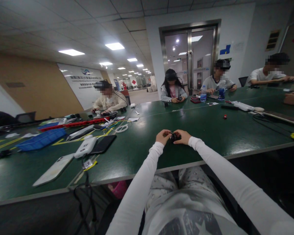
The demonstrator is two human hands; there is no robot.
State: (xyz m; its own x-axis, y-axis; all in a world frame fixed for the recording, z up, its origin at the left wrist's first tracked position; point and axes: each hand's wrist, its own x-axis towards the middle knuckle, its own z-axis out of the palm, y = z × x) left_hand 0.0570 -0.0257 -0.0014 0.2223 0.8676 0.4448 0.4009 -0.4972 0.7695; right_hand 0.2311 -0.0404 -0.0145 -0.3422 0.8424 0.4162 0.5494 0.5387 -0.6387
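Both my arms in white sleeves reach out over the dark green table [161,153]. My left hand [163,136] and my right hand [183,137] meet just above the table top. Their fingers are curled round a small black and red object [174,136] held between them. The object is too small to name. Most of it is hidden by my fingers.
To the left lie a white phone [55,169], a white power bank [86,147], a black tablet [103,144], a blue tray [42,139], cables and a red bar [73,124]. A small red piece [225,116] sits farther out. Several seated people work at the far side.
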